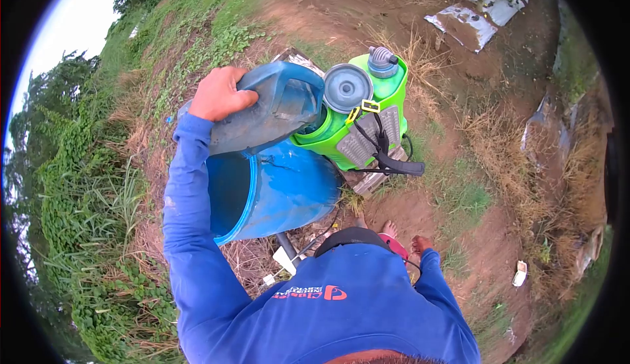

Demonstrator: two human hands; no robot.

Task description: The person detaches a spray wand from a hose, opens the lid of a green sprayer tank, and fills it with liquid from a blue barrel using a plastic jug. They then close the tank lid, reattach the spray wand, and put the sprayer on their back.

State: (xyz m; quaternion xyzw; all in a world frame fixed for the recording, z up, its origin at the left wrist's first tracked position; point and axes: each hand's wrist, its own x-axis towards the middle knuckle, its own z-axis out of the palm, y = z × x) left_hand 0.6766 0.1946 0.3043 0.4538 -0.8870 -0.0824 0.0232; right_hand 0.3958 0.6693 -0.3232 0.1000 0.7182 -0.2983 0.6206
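My left hand (223, 94) is closed on the edge of a worn blue plastic container (269, 111), which looks like a cut-down jerrycan. The container is tilted, its right end over the dark opening of a bright green backpack sprayer (397, 88). A round grey-blue lid (348, 88) sits beside that opening. No stream of liquid can be made out. Below the container, a large blue barrel (289, 183) shows its open mouth on the left. My right hand (422, 243) hangs low near my leg; its fingers are too small to read.
The sprayer stands on a wooden support (369, 180), with a black strap (400, 166) hanging from its side. A grey pipe (286, 244) and a white piece (285, 260) lie below the barrel. Dense green plants (85, 213) border the left; bare soil and dry grass lie right.
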